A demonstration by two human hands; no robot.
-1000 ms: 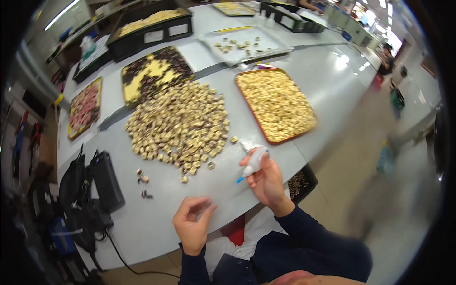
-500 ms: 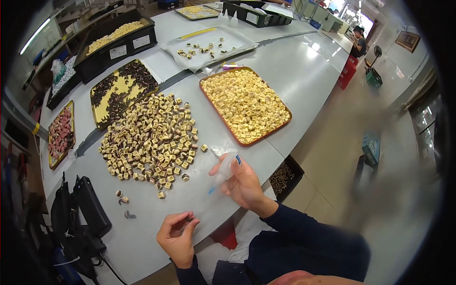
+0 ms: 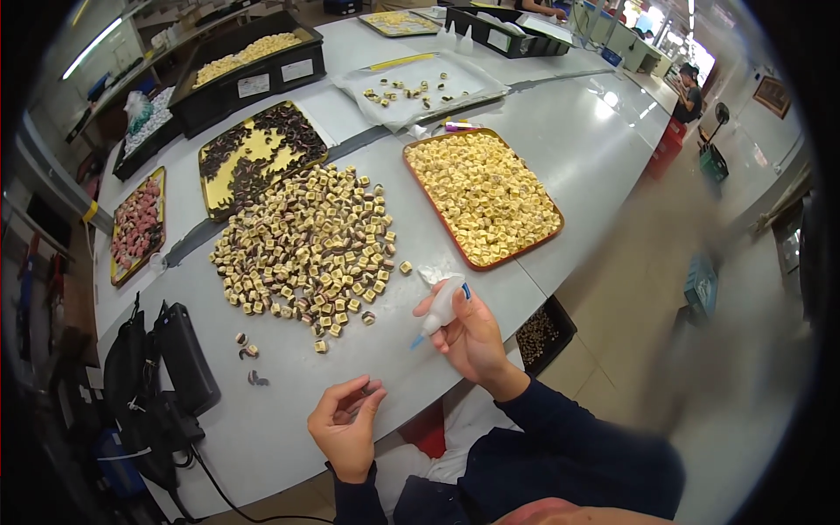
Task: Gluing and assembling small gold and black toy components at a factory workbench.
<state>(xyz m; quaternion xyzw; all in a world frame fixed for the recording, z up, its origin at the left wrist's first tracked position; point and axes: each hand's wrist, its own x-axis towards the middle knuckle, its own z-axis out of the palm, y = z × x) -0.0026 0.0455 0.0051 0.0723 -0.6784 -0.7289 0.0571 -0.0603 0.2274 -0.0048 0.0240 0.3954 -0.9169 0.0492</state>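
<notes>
My right hand (image 3: 477,341) is wrapped round a translucent white squeeze bottle (image 3: 444,302), its thin blue nozzle tilted down toward the left. Lower and to the left, at the table's near edge, the thumb and fingertips of my left hand (image 3: 348,433) come together in a pinch; whatever lies between them is too hidden to name. Beyond both hands spreads a loose pile of small square cream-and-dark pieces (image 3: 306,245). A crumpled white tissue (image 3: 433,275) lies just behind the bottle. Left of my left hand are a few stray dark pieces (image 3: 256,379).
A red-rimmed tray (image 3: 481,197) of cream pieces stands right of the pile. Behind the pile is a yellow tray (image 3: 229,166) with dark curved pieces; further left, a tray of pink pieces (image 3: 138,229). A black pouch and device (image 3: 185,359) with a cable occupy the near left.
The view has shifted, so the whole scene sits further right. The bottle's nozzle now shows more plainly. Both hands keep about the same places and grips.
</notes>
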